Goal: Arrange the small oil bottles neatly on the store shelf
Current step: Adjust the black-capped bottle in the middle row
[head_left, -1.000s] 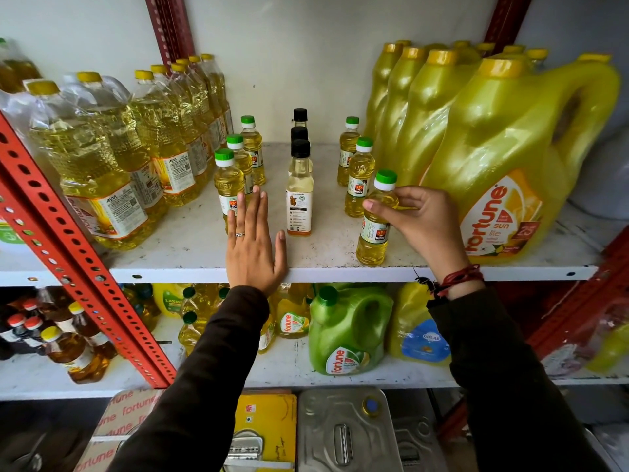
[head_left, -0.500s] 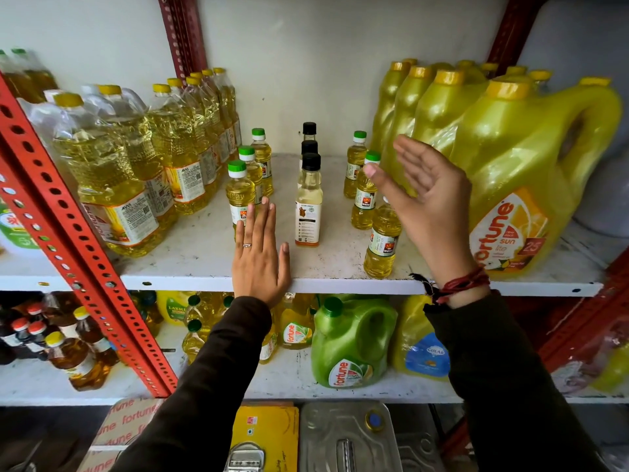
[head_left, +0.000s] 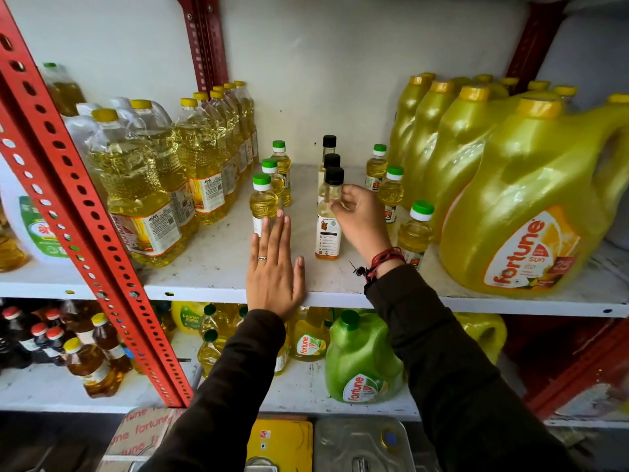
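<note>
Three rows of small oil bottles stand on the white shelf (head_left: 211,267). The left row has three green-capped bottles, the front one (head_left: 262,202) touching my fingertips. Three black-capped bottles form the middle row. My right hand (head_left: 360,219) curls around the neck of the front black-capped bottle (head_left: 327,233), which stands upright. The right row also has three green-capped bottles, the front one (head_left: 415,229) partly hidden behind my right wrist. My left hand (head_left: 272,267) lies flat on the shelf, palm down, holding nothing.
Large clear oil bottles (head_left: 143,185) fill the shelf's left side and big yellow jugs (head_left: 524,206) crowd the right. A red perforated post (head_left: 85,212) slants across the left. A green jug (head_left: 360,362) and more bottles sit on the shelf below.
My right hand let go of the front right green-capped bottle, lifted, then moved left onto the front black-capped bottle's neck. My left hand stayed flat on the shelf.
</note>
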Tool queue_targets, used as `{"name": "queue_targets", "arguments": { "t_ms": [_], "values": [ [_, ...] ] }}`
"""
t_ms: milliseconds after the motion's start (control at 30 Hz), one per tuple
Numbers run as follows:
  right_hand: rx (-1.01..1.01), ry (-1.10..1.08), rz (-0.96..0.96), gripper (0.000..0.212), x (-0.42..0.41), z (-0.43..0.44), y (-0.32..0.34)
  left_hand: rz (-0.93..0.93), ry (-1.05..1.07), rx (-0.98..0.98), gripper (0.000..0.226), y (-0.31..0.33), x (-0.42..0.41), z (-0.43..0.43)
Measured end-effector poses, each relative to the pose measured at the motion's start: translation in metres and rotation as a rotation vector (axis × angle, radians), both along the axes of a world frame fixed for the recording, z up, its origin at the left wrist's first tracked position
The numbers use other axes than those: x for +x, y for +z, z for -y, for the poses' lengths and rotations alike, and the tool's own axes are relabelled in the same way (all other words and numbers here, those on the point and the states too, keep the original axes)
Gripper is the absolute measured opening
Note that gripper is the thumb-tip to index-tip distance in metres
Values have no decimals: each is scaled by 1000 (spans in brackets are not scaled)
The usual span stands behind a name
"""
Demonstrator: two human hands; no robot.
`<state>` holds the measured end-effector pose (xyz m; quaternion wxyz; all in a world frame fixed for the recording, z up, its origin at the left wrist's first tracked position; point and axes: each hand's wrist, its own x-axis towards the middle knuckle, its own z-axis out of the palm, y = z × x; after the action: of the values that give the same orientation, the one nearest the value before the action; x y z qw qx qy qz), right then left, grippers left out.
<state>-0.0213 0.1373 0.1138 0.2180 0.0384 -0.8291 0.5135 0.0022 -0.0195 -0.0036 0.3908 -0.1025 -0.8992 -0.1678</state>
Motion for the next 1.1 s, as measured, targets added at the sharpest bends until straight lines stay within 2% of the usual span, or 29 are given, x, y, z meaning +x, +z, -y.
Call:
{"name": "queue_targets", "arguments": {
  "t_ms": [200, 333, 500, 700, 1100],
  "values": [
    [-3, -45, -39, 32, -4, -6, -5, -14, 16, -13, 72, -2, -2, 0],
    [65, -90, -75, 40, -5, -3, -7, -14, 26, -19, 72, -1, -2, -1],
    [66, -43, -20, 47, -4, -7, -7, -9, 21, -18, 72, -2, -1, -1],
    [62, 6, -36, 31, 1, -8, -5, -2, 31, -27, 72, -3, -2, -1],
    [248, -58, -86, 28, 25, -1, -2, -1, 31, -23, 71, 0, 1, -2]
  ]
}}
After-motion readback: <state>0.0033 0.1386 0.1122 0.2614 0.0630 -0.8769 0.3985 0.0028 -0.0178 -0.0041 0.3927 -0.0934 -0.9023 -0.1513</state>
